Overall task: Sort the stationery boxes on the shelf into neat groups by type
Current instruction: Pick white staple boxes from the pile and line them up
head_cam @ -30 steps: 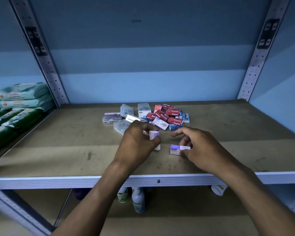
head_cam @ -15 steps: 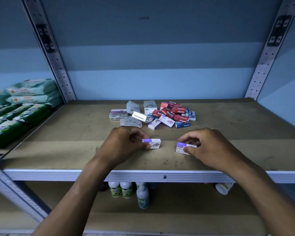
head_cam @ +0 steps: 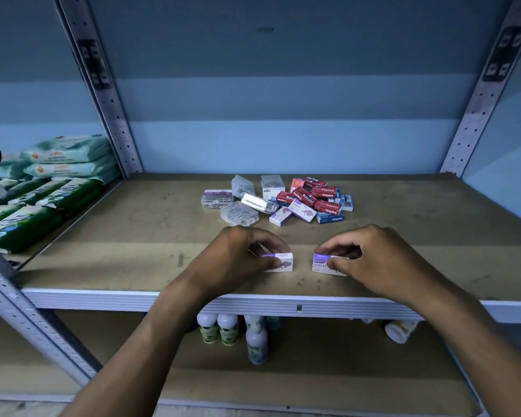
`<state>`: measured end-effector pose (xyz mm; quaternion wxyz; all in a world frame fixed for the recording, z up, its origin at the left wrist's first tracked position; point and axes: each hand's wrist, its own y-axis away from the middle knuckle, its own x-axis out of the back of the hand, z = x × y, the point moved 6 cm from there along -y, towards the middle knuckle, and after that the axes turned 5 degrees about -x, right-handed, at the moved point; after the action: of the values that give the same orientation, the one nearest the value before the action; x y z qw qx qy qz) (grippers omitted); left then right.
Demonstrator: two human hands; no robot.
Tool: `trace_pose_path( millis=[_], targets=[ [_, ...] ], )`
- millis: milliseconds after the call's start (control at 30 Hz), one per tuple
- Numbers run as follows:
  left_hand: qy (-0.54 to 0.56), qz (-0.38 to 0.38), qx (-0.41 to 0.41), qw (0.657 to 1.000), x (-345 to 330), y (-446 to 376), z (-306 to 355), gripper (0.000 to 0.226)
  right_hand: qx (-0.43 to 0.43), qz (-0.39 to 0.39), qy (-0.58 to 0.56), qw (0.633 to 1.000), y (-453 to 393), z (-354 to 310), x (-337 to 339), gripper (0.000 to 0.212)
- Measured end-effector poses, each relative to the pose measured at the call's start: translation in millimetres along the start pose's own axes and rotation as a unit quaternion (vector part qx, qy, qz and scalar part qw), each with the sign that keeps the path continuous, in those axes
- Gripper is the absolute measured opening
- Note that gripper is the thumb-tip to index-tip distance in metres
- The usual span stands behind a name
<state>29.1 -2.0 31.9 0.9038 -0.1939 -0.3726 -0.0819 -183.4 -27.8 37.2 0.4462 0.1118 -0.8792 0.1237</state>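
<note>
Two white-and-purple staple boxes lie flat near the shelf's front edge. My left hand (head_cam: 238,257) pinches the left box (head_cam: 283,261); my right hand (head_cam: 373,260) pinches the right box (head_cam: 321,263). A small gap separates them. Behind them sits a mixed pile: clear paper-clip boxes (head_cam: 238,213), red staple boxes (head_cam: 319,195), blue staple boxes (head_cam: 330,218), and two more white-purple boxes (head_cam: 304,210).
The brown shelf board (head_cam: 133,236) has a white front rail (head_cam: 103,299). Green and teal wipe packs (head_cam: 42,194) fill the neighbouring bay at left. Bottles (head_cam: 227,329) stand on the lower shelf. Perforated metal uprights (head_cam: 103,85) frame the bay.
My left hand has laid its box down flat from upright, beside the right box. Both hands stay on their boxes near the front edge; the camera moved closer.
</note>
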Motion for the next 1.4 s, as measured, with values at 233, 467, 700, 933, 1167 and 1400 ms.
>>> trace_pose_path(
  millis=[233, 467, 700, 933, 1167, 1400],
  targets=[
    [0.014, -0.018, -0.005, 1.0, 5.0, 11.9, 6.0, 0.017, 0.019, -0.038, -0.034, 0.999, 5.9, -10.4, -7.8, 0.022],
    [0.016, -0.018, -0.007, 1.0, 6.3, 17.4, 8.3, 0.016, 0.03, -0.05, -0.037, 0.998, 8.1, -14.4, -11.5, 0.022],
    [0.027, 0.023, 0.001, 0.999, 13.8, 15.9, 9.1, 0.015, 0.023, -0.01, -0.065, 0.998, 6.7, -10.5, 2.9, 0.016],
    [-0.046, 0.092, 0.009, 0.995, 25.8, -28.4, -14.8, 0.016, 0.002, 0.043, -0.05, 0.998, -38.5, 4.5, -2.1, 0.019],
    [-0.102, 0.101, 0.014, 0.99, 9.1, -54.2, -24.1, 0.021, 0.009, 0.11, -0.008, 0.994, -63.4, 11.2, -10.5, 0.049],
    [-0.195, 0.108, 0.023, 0.975, -3.1, -76.0, -37.1, 0.028, 0.006, 0.154, 0.035, 0.987, -91.2, 16.4, -28.5, 0.041]
  ],
)
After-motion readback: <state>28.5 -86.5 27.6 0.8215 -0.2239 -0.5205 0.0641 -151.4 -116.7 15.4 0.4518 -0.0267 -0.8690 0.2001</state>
